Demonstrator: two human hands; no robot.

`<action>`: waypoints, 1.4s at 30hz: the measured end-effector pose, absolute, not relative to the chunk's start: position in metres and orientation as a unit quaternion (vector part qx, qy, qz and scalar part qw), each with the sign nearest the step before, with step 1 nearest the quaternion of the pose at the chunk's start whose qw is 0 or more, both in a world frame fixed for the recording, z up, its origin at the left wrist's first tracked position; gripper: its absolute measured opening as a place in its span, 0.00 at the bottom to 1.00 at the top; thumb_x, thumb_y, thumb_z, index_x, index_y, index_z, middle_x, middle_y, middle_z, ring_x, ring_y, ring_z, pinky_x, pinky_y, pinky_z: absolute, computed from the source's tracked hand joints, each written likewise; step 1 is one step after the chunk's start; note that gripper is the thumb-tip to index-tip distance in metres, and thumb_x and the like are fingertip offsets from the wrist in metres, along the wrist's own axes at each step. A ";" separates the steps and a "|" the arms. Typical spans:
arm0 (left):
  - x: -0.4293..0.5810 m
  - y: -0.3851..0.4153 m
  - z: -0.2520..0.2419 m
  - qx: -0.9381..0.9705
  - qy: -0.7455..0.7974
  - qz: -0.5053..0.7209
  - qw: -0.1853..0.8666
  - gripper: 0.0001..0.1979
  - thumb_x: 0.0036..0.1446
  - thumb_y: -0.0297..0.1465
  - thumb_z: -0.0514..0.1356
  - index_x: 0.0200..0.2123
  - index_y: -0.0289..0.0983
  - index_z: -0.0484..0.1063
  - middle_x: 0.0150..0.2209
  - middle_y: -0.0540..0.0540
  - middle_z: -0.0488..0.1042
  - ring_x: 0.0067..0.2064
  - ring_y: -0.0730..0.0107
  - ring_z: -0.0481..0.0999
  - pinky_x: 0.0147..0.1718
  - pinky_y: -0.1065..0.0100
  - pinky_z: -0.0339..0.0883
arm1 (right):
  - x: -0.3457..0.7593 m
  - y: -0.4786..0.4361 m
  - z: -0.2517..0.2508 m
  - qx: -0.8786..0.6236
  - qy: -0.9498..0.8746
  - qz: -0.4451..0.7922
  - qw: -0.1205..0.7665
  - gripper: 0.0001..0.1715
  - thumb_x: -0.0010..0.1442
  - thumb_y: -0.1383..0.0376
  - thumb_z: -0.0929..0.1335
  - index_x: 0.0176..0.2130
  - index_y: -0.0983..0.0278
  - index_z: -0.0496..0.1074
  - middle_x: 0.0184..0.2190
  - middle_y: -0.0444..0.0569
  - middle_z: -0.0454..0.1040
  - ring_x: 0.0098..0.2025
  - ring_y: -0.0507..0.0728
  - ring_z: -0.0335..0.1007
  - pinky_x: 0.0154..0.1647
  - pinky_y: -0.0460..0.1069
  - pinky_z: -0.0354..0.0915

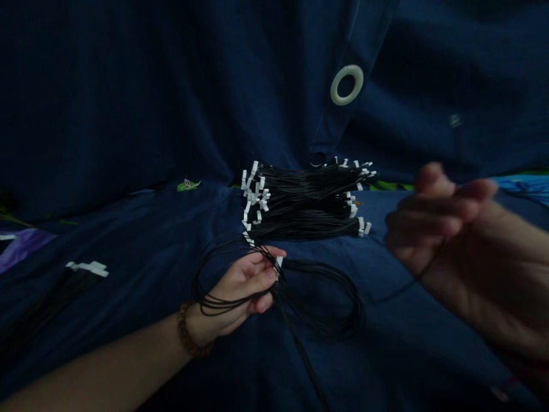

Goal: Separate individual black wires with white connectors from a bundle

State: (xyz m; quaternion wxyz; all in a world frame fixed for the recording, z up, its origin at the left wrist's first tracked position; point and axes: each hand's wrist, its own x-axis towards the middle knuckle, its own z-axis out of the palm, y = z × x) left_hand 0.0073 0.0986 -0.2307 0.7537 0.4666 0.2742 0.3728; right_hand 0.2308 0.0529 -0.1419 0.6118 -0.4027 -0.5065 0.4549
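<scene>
My left hand [251,280], with a brown beaded bracelet [193,332] at its wrist, is closed around a looped bundle of black cable [330,292]. A white connector [279,264] shows at its fingertips. Loops stand out on both sides of the hand, and a strand trails downward. On the right, my right hand [437,217] is raised and blurred, its fingers curled. One thin black strand runs from the loops up to this hand, and a blurred white connector [455,120] shows above it. Just beyond my left hand lie stacked bundles of black cables [304,200] with white connectors at both ends.
More black cables with white connectors [88,268] lie at the left. Dark blue cloth [150,240] covers the surface and hangs behind, with a pale ring [347,85] on it. Purple fabric [26,247] shows at the left edge, blue fabric [525,186] at the right.
</scene>
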 end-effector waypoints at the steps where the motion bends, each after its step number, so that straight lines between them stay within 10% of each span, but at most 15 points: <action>1: 0.007 0.099 -0.231 0.466 0.272 0.367 0.757 0.15 0.48 0.33 0.63 0.40 0.39 0.67 0.27 0.54 0.64 0.15 0.89 0.59 0.13 0.81 0.44 | 0.225 0.049 -0.145 -0.410 -0.557 0.452 0.564 0.11 0.59 0.59 0.63 0.32 0.60 0.73 0.23 0.41 0.74 0.26 0.50 0.71 0.25 0.45 0.65; 10: 0.004 0.094 -0.228 0.455 0.257 0.330 0.786 0.15 0.45 0.33 0.65 0.38 0.40 0.68 0.23 0.55 0.64 0.13 0.89 0.58 0.12 0.82 0.48 | 0.193 0.022 -0.184 -0.428 -0.849 -0.039 0.308 0.09 0.58 0.70 0.62 0.27 0.64 0.68 0.21 0.46 0.69 0.23 0.52 0.65 0.24 0.48 0.60; 42: 0.003 0.092 -0.229 0.483 0.229 0.315 0.784 0.12 0.49 0.31 0.63 0.39 0.41 0.68 0.23 0.56 0.63 0.14 0.89 0.58 0.13 0.84 0.52 | 0.193 0.022 -0.185 -0.424 -0.859 -0.028 0.286 0.10 0.57 0.72 0.63 0.24 0.65 0.66 0.21 0.44 0.66 0.23 0.52 0.61 0.24 0.48 0.54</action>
